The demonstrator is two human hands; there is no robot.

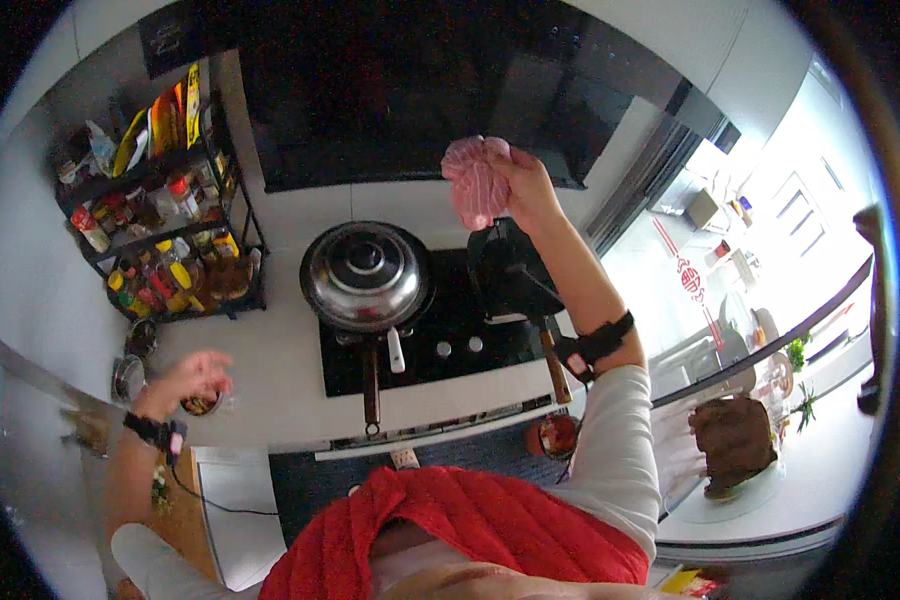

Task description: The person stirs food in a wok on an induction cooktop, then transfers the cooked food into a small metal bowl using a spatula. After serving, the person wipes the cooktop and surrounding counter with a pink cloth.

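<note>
My right hand (pixel 531 189) grips a bunched pink striped cloth (pixel 471 182), raised in front of the dark range hood. Below the cloth, a dark pan (pixel 501 271) with a wooden handle sits on the right part of the black cooktop (pixel 450 375). A wok or frying pan with a domed steel lid (pixel 345 297) occupies the left part, its handle toward me. My left hand (pixel 195 375), slightly blurred, hovers over the left counter with fingers apart and nothing in it. Partly hidden beneath it is a small bowl of food (pixel 201 406).
A black spice rack (pixel 244 221) packed with bottles and jars stands at the back left. Small metal bowls (pixel 129 377) line the left wall. The range hood (pixel 420 97) overhangs the cooktop. To the right is a glass sliding door (pixel 645 277). A cable (pixel 225 511) trails from my left wrist strap.
</note>
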